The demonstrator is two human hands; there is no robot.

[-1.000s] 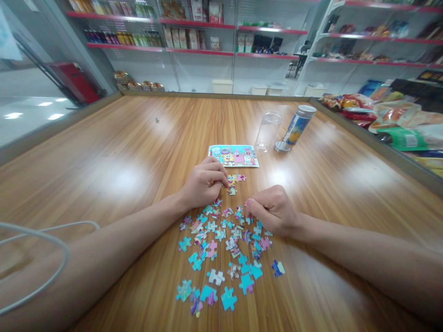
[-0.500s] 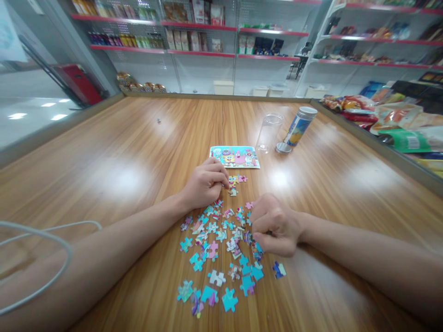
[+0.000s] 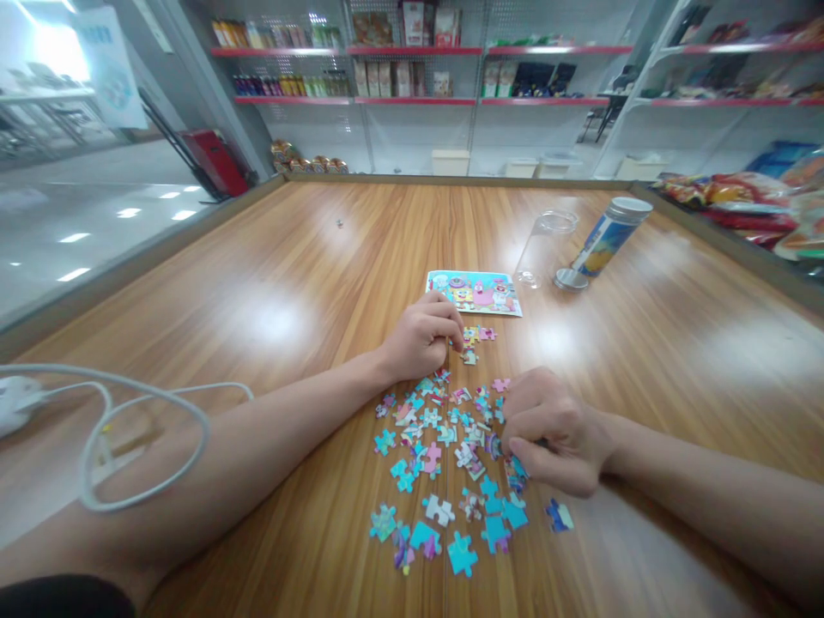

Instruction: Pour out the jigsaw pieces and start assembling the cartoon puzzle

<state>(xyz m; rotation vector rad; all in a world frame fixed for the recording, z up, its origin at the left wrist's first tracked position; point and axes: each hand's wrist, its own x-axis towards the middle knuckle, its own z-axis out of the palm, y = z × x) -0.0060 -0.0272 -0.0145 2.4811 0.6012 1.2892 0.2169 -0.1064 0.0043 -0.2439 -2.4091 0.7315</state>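
Note:
My left hand (image 3: 426, 336) rests on the table with its fingers curled, the fingertips beside a small joined cluster of jigsaw puzzle pieces (image 3: 472, 336). Whether a piece is under those fingers is hidden. My right hand (image 3: 559, 429) is closed at the right edge of a pile of loose puzzle pieces (image 3: 433, 418); its fingertips meet the pieces there, but what they hold, if anything, cannot be made out. Most loose pieces are light blue, some pink or white. Just beyond my left hand lies a cartoon picture card (image 3: 480, 296). One dark blue piece (image 3: 559, 515) lies apart, below my right hand.
A clear plastic jar (image 3: 547, 245), a blue canister (image 3: 611, 236) and a round metal lid (image 3: 571, 280) stand at the back right. A white cable (image 3: 148, 395) loops over my left forearm. Bagged snacks (image 3: 740, 202) lie beyond the right edge; shelves line the back.
The view has swung left, so everything sits farther right in the picture. Both hands stay at the same places among the pieces, the right one shifting only slightly.

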